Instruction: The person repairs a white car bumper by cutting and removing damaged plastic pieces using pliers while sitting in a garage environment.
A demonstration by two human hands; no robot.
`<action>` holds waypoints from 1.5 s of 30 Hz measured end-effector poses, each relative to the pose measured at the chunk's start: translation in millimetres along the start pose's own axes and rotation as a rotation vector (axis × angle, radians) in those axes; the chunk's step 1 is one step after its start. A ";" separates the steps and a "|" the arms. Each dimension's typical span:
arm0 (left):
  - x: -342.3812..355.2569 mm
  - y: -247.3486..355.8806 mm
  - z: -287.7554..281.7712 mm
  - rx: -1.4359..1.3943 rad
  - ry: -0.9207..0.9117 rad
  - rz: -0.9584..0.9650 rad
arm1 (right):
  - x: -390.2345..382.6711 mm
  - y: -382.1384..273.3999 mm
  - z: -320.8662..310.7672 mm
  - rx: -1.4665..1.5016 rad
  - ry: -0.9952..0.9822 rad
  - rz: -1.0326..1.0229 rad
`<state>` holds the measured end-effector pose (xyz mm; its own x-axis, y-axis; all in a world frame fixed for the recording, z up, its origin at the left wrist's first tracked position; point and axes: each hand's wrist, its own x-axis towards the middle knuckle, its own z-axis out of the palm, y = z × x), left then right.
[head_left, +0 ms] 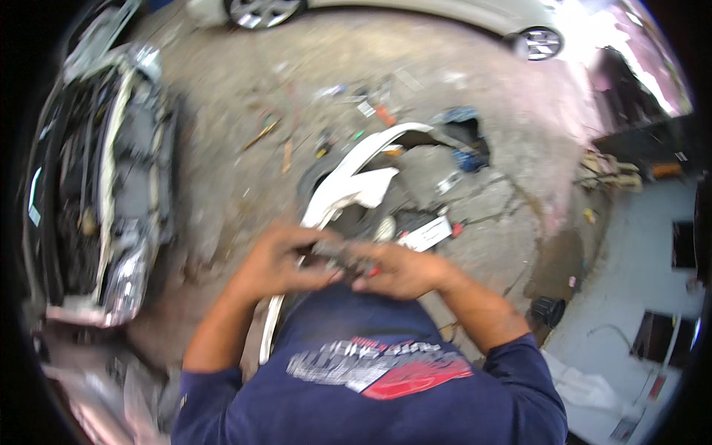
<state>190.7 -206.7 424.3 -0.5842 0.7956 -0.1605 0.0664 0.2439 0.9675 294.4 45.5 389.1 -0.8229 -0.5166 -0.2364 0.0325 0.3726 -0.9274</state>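
Close in front of my body, both hands meet around a small dark grey piece (335, 252), blurred, its kind unclear. My left hand (278, 259) is curled around its left side, thumb below and fingers above. From the other side my right hand (404, 268) closes on it with bent fingers; a small red bit (373, 270) shows at those fingertips. Just beyond the hands, a white curved car fender (337, 189) lies across the floor, partly hidden by my left hand and body.
A stripped car front section (104, 185) stands at the left. Scattered tools (259, 135), a white box-like piece (429, 234) and a dark blue item (467, 141) lie on the concrete floor. A light car (430, 11) is parked at the far side; a pale blue-grey panel (623, 274) occupies the right.
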 end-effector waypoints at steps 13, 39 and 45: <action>7.5 -4.5 8.4 -0.225 0.047 -0.022 | -4.9 -17.9 0.9 0.103 -0.024 0.141; 8.7 6.1 2.4 0.001 -0.017 -0.018 | 7.1 5.5 22.0 0.004 0.070 0.100; 3.6 -7.2 -7.9 0.014 0.025 -0.019 | -9.7 -19.2 -12.3 0.035 -0.116 0.149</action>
<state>181.7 -209.9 418.3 -0.6055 0.7767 -0.1737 0.0662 0.2667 0.9615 294.8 52.8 412.8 -0.7364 -0.5441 -0.4021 0.1707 0.4256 -0.8887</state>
